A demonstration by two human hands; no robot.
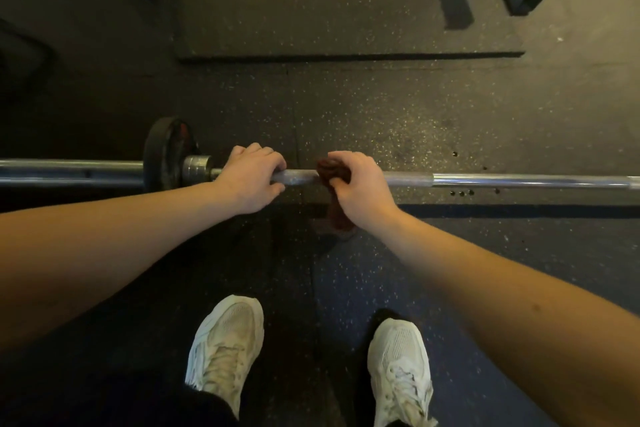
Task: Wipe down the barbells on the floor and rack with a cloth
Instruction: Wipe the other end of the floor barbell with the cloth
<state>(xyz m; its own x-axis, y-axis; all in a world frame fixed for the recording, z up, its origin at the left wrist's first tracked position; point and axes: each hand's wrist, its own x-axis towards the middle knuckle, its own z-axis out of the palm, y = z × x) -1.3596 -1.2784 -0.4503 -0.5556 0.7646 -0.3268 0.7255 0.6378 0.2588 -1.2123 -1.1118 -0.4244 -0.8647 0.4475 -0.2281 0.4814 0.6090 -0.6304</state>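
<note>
The long steel barbell (485,180), laid across mid-frame, is gripped by the left hand (251,177); a dark red cloth (327,170) is clamped round it by the right hand (356,184); most wiping is judged outstanding.

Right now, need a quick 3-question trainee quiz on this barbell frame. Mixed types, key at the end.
1. True or false: the left hand grips the barbell directly, with no cloth under its fingers.
2. Multiple choice: what holds the dark red cloth against the bar? A) the left hand B) the right hand C) neither, it lies loose on the floor
3. Short answer: on which side of the person is the weight plate loaded?

Key: 1 true; 2 B; 3 the left side, just beyond the left hand.
</note>
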